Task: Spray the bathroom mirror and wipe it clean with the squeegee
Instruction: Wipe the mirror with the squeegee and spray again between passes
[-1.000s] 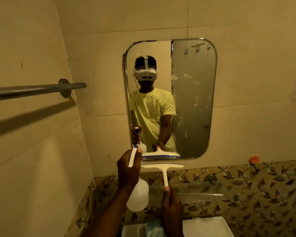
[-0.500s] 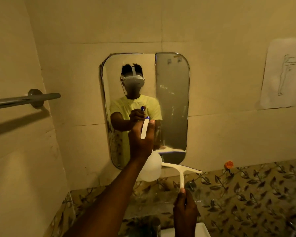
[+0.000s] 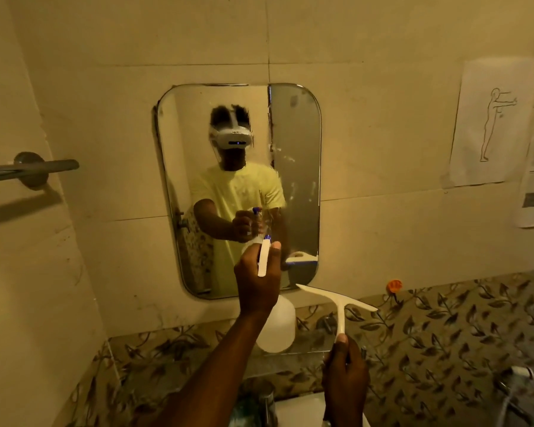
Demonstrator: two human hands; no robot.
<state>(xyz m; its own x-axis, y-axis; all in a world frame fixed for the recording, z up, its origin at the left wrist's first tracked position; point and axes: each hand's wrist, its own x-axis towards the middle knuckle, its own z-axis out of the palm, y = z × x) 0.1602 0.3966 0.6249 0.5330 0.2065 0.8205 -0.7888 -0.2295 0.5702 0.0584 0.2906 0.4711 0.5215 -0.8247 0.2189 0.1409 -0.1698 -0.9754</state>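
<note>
With the spray bottle (image 3: 275,326) gripped in the left hand (image 3: 256,283) and the squeegee (image 3: 339,306) clasped in the right hand (image 3: 346,377) at 5 o'clock, the nozzle is best kept aimed squarely at the mirror (image 3: 238,189) for even coverage.

Rounded wall mirror (image 3: 241,149), centre; metal towel rail (image 3: 28,169) left; paper figure sketch (image 3: 490,127) right; leaf-patterned tile band (image 3: 444,328) below.
</note>
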